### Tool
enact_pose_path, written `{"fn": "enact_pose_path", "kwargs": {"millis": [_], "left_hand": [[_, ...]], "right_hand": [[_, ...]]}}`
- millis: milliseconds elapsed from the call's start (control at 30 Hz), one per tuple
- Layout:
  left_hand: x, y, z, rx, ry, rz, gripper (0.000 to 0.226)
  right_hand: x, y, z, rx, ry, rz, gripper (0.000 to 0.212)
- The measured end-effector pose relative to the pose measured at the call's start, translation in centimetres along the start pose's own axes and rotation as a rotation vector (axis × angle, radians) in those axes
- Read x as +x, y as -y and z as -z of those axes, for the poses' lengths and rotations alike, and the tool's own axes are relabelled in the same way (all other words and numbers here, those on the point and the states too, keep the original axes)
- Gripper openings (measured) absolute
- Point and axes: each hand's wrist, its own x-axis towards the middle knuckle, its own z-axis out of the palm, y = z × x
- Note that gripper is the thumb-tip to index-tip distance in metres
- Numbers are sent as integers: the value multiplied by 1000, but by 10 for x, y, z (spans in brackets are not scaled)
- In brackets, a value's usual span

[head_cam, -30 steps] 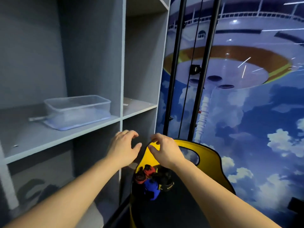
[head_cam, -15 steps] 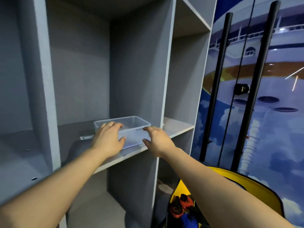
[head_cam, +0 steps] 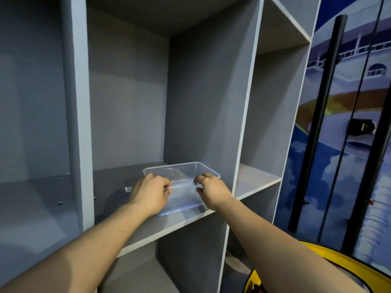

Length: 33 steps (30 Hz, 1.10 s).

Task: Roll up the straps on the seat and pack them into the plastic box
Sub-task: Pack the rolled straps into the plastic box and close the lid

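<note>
Two bare forearms enter from the bottom edge, no sleeves visible up to the frame's limit. Left hand and right hand ungloved; no rings, watch or wristband visible. Fingernails too small to judge.

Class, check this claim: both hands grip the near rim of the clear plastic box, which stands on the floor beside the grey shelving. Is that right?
Not quite. The plastic box stands on a shelf of the grey unit, not on the floor; the head view shows this. The rest holds: the left hand and the right hand both grip its near rim.
</note>
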Motion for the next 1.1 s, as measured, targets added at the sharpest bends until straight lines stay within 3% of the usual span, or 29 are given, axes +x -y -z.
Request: {"fn": "enact_pose_path", "kwargs": {"millis": [100,333,600,900,1100], "left_hand": [[1,-1,3,23,-72,-61,19],[-6,-14,30,-91,-245,-224,9],[-42,-73,46,-262,-374,-417,6],[-84,-153,37,-444,-336,-527,10],[-106,-216,0,-675,-230,-456,13]], "right_hand": [[1,0,1,34,-58,4,29],[-26,-3,45,-22,-198,37,30],[-128,-41,109,-44,-351,-97,39],[-249,-95,155,-41,-486,-298,57],[-319,-134,172,113,-410,-510,70]]}}
